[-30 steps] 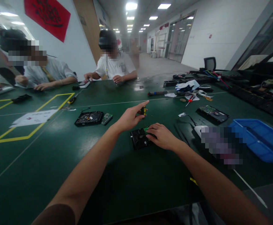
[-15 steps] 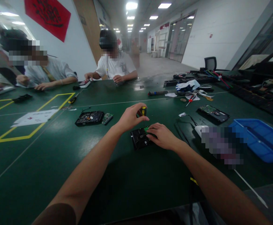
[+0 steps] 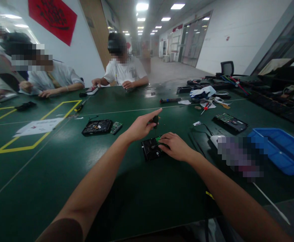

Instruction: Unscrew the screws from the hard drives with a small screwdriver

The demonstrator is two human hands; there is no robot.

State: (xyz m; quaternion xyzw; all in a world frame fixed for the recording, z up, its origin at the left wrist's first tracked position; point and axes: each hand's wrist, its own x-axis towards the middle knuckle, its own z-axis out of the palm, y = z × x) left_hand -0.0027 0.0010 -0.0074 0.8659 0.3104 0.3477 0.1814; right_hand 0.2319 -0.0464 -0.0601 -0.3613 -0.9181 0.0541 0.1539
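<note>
A small black hard drive (image 3: 151,149) lies on the green table (image 3: 61,174) just in front of me. My right hand (image 3: 175,146) rests on its right side, fingers pressed down on it beside a green circuit board edge (image 3: 158,138). My left hand (image 3: 141,126) hovers above the drive's far end, gripping the black and yellow handle of a screwdriver (image 3: 156,119) between thumb and fingers, with the index finger stretched out. The screwdriver stands upright over the drive; its tip is hidden.
Another opened drive (image 3: 97,127) with a loose green board (image 3: 116,127) lies to the left. A third drive (image 3: 230,122) and a blue bin (image 3: 280,149) sit on the right. Two people sit at the far side. Tools and gloves clutter the far right; yellow tape marks the left.
My left hand has turned on the screwdriver handle: the index finger curled round it half a second ago and is stretched out again now. My right hand stayed on the drive.
</note>
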